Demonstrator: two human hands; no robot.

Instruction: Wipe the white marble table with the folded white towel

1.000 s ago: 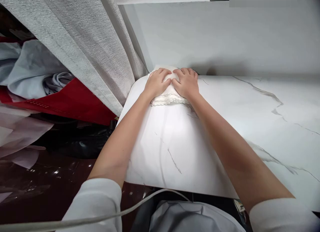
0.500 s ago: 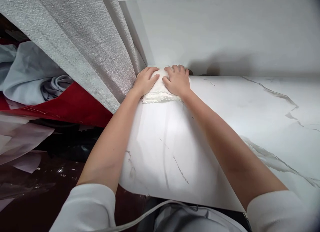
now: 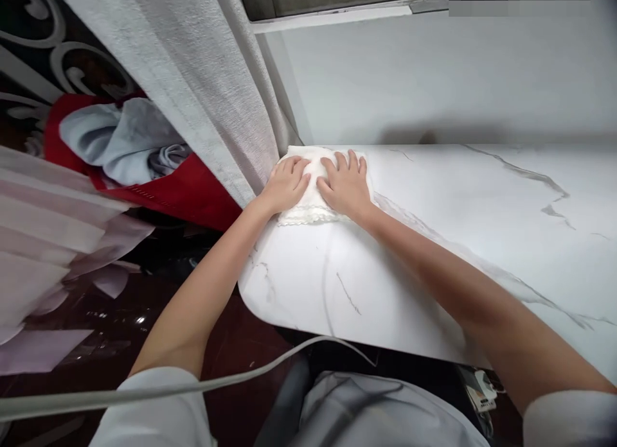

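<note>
White cloth lies flat under left hand and right hand, neither nearer. Lacy edge runs left-right, person's side. Both hands unclenched, fingers spread, grasping nothing.

A person in white sleeves, with bare forearms and hands.
The left sleeve and the right sleeve are plain white, and each one finishes near the elbow with a smooth, rounded edge. Below, at the middle, light grey cloth covers the body, with soft folds and darker shadows; which garment it is, I cannot tell. The left hand and the right hand are bare. One pale, thin cable passes across the left sleeve.
</note>
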